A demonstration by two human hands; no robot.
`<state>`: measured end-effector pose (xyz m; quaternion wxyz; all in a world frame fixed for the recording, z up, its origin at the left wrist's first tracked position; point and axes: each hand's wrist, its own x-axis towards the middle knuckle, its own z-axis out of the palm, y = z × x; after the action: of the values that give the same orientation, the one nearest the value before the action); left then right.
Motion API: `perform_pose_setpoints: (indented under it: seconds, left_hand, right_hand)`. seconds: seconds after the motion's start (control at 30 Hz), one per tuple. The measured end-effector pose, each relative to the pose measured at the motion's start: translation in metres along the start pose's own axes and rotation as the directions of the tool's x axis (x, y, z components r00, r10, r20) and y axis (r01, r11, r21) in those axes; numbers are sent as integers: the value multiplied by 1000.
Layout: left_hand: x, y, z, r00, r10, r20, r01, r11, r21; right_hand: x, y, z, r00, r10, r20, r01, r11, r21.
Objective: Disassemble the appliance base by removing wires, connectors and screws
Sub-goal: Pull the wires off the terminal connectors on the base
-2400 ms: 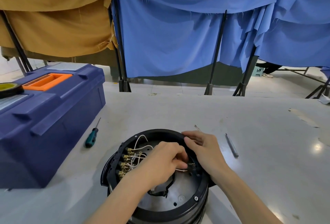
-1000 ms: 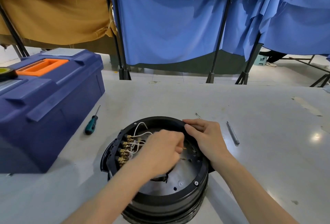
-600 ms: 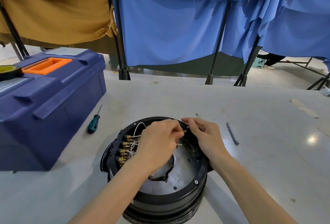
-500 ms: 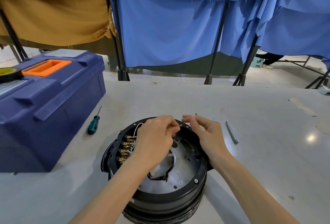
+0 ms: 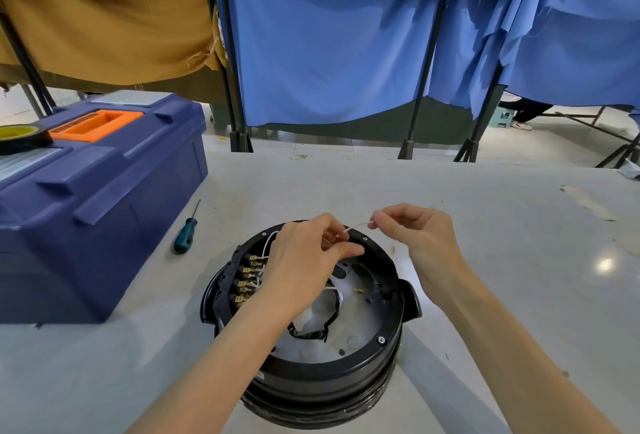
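Observation:
The round black appliance base (image 5: 379, 340) stands upside down on the table in front of me, its grey inner plate showing. Brass connectors (image 5: 247, 278) with white wires line its left inner wall. My left hand (image 5: 304, 257) hovers over the base's far half, fingers curled and pinching a thin white wire (image 5: 348, 229). My right hand (image 5: 415, 236) is lifted above the far right rim, thumb and forefinger pinching the other end of that wire. A loose black strap lies on the inner plate.
A large blue toolbox (image 5: 90, 191) with an orange handle and a tape roll on top fills the left side. A green-handled screwdriver (image 5: 185, 239) lies between the toolbox and the base. Blue and tan cloths hang on stands beyond the table's far edge.
Both hands have risen from inside the base. My right hand has left the rim and moved up and right, drawing a thin white wire taut between the two hands.

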<state>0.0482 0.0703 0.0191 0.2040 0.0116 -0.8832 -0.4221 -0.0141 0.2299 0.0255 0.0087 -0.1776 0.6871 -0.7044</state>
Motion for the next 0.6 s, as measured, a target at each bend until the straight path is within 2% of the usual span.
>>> perform_pose_setpoints:
  seconds: [0.17, 0.3, 0.4, 0.5, 0.53, 0.6]
  left_hand:
    - [-2, 3, 3, 997, 45, 55, -48, 998, 43]
    - [-1, 3, 4, 996, 76, 48, -78, 997, 28]
    - [0, 4, 4, 996, 86, 35, -85, 996, -36]
    - [1, 7, 5, 995, 79, 59, -74, 993, -88]
    - [1, 8, 5, 995, 72, 67, -67, 995, -79]
    - [2, 4, 5, 996, 82, 16, -83, 992, 90]
  right_hand:
    - [0, -1, -1, 995, 88, -51, -84, 994, 68]
    - [-2, 4, 3, 994, 98, 44, -103, 986, 132]
    - [0, 7, 2, 984, 147, 103, -172, 931, 320]
    - [2, 9, 1, 981, 149, 126, -185, 914, 361]
    - [4, 8, 0, 984, 140, 109, -170, 915, 367]
    - [14, 5, -10, 993, 119, 7, -113, 920, 376]
